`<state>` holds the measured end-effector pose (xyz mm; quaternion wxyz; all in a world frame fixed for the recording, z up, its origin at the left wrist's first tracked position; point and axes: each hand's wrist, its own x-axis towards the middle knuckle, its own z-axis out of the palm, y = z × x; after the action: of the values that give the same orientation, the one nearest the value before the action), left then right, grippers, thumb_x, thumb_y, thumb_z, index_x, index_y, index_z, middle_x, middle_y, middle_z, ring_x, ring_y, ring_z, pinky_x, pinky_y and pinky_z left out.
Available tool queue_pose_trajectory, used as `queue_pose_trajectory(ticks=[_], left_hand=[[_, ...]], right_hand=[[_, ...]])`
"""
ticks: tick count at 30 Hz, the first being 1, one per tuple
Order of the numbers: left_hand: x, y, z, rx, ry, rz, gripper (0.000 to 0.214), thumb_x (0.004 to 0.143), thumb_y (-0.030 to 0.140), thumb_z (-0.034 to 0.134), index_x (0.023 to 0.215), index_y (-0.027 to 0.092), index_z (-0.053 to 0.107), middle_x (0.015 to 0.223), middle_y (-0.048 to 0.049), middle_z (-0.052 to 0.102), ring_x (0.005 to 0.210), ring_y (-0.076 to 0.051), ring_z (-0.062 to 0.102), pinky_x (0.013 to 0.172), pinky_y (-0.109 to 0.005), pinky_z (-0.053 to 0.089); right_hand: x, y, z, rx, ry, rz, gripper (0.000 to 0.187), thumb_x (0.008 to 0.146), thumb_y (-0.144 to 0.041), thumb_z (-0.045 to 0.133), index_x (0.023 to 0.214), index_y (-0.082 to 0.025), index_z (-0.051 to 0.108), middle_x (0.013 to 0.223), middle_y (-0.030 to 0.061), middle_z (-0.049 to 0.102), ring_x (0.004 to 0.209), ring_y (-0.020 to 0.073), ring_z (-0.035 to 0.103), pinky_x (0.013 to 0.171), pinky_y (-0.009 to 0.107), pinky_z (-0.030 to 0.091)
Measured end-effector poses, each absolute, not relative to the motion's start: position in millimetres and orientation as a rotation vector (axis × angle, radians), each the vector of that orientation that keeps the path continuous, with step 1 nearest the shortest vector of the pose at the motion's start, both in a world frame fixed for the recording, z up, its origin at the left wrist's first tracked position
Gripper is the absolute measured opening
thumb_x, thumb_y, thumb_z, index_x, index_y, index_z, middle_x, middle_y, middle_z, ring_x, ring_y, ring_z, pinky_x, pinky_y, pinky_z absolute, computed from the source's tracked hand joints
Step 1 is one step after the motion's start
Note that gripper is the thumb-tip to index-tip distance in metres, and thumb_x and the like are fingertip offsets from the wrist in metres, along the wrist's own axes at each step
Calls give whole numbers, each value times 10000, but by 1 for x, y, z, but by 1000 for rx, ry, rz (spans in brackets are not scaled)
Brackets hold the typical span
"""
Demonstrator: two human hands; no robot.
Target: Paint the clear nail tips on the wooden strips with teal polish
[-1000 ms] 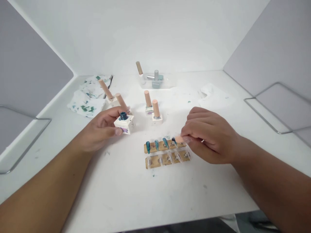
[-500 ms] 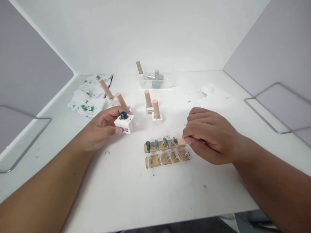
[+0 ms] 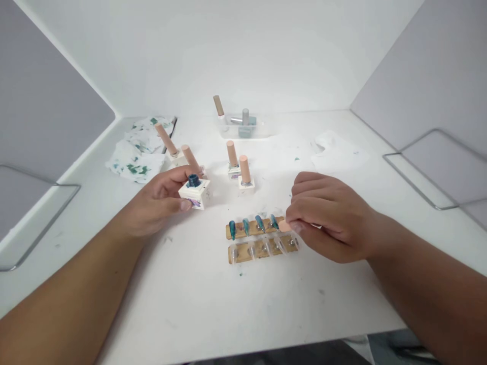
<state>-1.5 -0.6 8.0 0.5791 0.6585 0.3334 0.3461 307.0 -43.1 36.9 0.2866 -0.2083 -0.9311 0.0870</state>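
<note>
My left hand grips an uncapped white nail polish bottle whose neck is smeared dark teal. Closed in a pinch, my right hand holds a peach nail polish brush cap by its end, pointing left. Its bristles reach the fourth teal nail tip on the back wooden strip; whether they touch is too small to tell. Three other teal-painted tips stand to its left. Clear tips sit along the front wooden strip. My fingers hide the back strip's right end.
Two capped bottles with peach caps stand behind the strips, two more behind my left hand. Paint-stained tissues lie at left, white tissue at right. A clear tray with bottles is at the back. Wire stands flank the table.
My right hand and the brush cap have shifted slightly down, along the fourth teal tip. My left hand holds the bottle in nearly the same place.
</note>
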Motion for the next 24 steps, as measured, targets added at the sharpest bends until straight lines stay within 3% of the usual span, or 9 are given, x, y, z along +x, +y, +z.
queue_pose_trajectory(ticks=[19, 24], left_hand=[[3, -1, 9, 1558, 759, 856, 252, 691, 227, 693, 939, 216, 649, 854, -5, 575, 757, -137, 505, 663, -208, 423], [5, -2, 10, 1560, 754, 839, 228, 690, 236, 699, 907, 199, 640, 867, -21, 569, 747, -138, 515, 656, -216, 443]], right_hand=[[308, -45, 40, -578, -2389, 307, 147, 760, -63, 453, 738, -208, 475, 499, -62, 380, 462, 86, 320, 554, 279, 340], [292, -48, 36, -706, -2234, 271, 85, 802, -111, 487, 790, -191, 514, 546, -42, 496, 513, 100, 448, 587, 286, 379]])
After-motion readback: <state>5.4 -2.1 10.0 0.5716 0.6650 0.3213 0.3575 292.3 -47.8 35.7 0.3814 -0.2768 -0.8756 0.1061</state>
